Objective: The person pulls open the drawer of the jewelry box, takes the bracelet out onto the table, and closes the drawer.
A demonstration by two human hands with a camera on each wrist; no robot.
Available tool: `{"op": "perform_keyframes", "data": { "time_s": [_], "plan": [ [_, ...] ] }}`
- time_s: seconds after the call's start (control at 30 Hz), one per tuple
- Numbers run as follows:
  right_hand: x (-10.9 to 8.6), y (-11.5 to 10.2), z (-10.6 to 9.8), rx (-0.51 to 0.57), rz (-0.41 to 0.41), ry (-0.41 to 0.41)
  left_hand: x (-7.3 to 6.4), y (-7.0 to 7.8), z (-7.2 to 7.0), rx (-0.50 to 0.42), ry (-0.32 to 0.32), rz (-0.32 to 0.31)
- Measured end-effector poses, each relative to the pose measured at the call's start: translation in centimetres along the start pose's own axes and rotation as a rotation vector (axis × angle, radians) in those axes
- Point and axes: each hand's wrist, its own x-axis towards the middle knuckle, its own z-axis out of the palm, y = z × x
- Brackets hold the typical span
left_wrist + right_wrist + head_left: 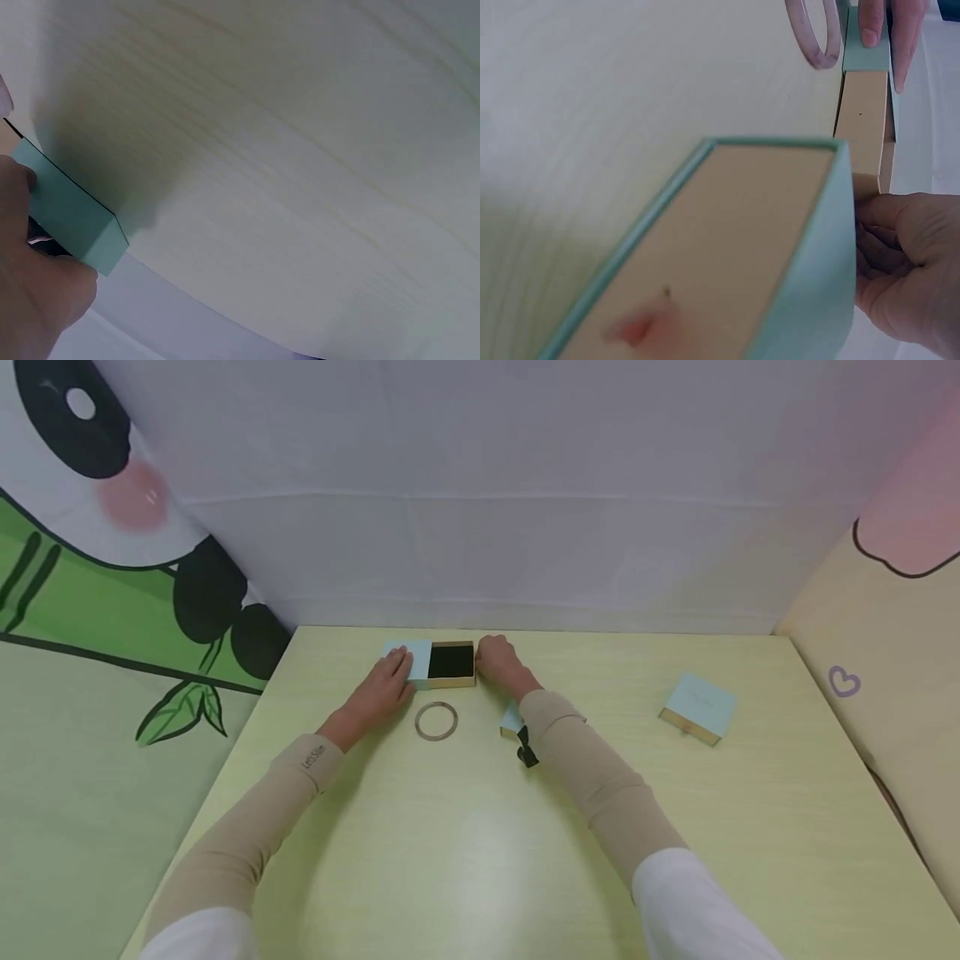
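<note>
A light blue sliding gift box stands at the far edge of the table, its tan drawer [452, 683] partly out to the right and showing a black lining. My left hand [382, 687] holds the blue sleeve [422, 662], with fingers over its top and side. In the left wrist view the thumb and fingers bracket the sleeve's end [71, 206]. At the drawer's outer end my right hand [504, 662] has curled fingers gripping it, seen also in the right wrist view. A thin pale bangle [436, 738] lies just in front of the box.
A second light blue box [511, 721] sits partly hidden under my right forearm, near a black bow [528, 755]. Farther right rests a third blue box [701, 703] with a tan side. Behind the table [465, 827] hangs a white cloth [480, 556]; printed cloths flank it.
</note>
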Motion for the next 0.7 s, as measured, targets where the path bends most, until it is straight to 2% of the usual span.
{"op": "perform_keyframes", "data": {
  "time_s": [0.13, 0.27, 0.7],
  "plan": [
    [-0.2, -0.5, 0.2, 0.034, -0.002, -0.004, 0.0, 0.0, 0.0, -0.013, -0.023, -0.016],
    [-0.1, -0.9, 0.6, 0.024, 0.013, -0.004, 0.0, -0.1, 0.3, -0.020, -0.052, -0.034],
    [0.1, -1.8, 0.7, 0.011, 0.015, -0.014, 0.2, 0.2, -0.1, -0.009, -0.063, -0.039]
  ]
}}
